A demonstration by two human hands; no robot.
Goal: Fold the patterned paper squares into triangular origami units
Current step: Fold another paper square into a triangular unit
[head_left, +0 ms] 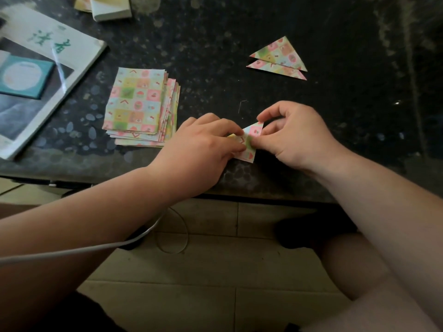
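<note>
A magazine [36,75] and white cable [72,252] flank the dark table [215,32].

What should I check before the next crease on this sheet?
1. Sheet held by both hands: ok, left hand presses it, right hand pinches its top corner.
2. Sheet on the table: ok, near the front edge.
3. Edges aligned under the fingers: cannot tell, hidden.
4. Stack within reach: ok, beside the left hand.
5. Finished triangles out of the way: ok, further back on the right.
</note>
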